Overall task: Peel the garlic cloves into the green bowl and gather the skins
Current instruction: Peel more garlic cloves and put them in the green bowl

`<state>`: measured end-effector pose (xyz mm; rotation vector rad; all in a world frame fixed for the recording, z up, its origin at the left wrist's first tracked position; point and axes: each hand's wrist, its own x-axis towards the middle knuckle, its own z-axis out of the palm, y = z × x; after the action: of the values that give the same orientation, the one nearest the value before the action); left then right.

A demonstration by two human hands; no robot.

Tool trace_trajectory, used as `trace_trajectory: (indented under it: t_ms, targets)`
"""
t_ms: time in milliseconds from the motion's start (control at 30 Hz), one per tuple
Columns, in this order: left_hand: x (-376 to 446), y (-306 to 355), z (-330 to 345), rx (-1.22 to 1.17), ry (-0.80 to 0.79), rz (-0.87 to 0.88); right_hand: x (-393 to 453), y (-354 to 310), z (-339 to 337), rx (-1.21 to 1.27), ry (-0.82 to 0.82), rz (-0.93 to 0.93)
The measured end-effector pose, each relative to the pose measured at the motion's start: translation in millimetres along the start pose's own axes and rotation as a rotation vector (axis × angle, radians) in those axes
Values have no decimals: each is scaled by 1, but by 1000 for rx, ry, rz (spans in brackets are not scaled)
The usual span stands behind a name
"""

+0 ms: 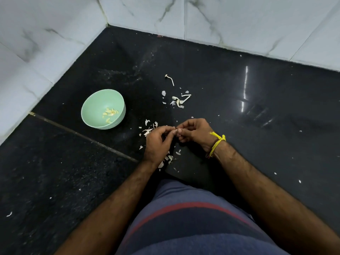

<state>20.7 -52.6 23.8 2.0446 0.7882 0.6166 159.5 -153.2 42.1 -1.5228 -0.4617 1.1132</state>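
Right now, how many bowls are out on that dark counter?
1. A single green bowl stands on the black counter near the left wall, left of both hands, with peeled cloves inside. Nothing in view could hide another.

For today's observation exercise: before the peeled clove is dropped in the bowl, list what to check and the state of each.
1. Both hands on the clove: left hand and right hand pinch it together: ok.
2. Clove fully peeled: hidden by fingertips: cannot tell.
3. Green bowl upright: ok.
4. Bowl holds only peeled cloves: ok.
5. Skins gathered: scattered over the black counter: not ok.
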Motion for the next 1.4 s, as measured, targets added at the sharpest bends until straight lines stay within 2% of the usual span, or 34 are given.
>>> trace_trajectory:
  t_ms: [100, 267, 467, 667, 833, 967, 1100, 1233, 1400]
  targets:
    - [-2, 3, 0, -23, -11, -36, 0, -1, 0, -28, 3, -26]
    - [-5, -1, -3, 140, -68, 99, 0, 1, 5, 53, 61, 16]
    - [-4, 2, -3, 186, -27, 146, -2, -2, 9, 140, 42, 25]
    - [-6, 11, 2, 155, 75, 102, 1, -1, 15, 228, 62, 30]
    - [-3, 15, 3, 149, 94, 52, 3, -2, 18, 271, 65, 64]
    - [2, 18, 3, 57, 73, -55, 4, -6, 19, 287, 58, 75]
    - [2, 24, -1, -146, 67, -173, 5, -10, 19, 324, 69, 84]
    - [-1, 23, -4, -242, 52, -174, 6, -8, 20, 333, 67, 97]
    - [1, 20, -10, -299, 108, -197, 6, -8, 23, 324, 40, 84]
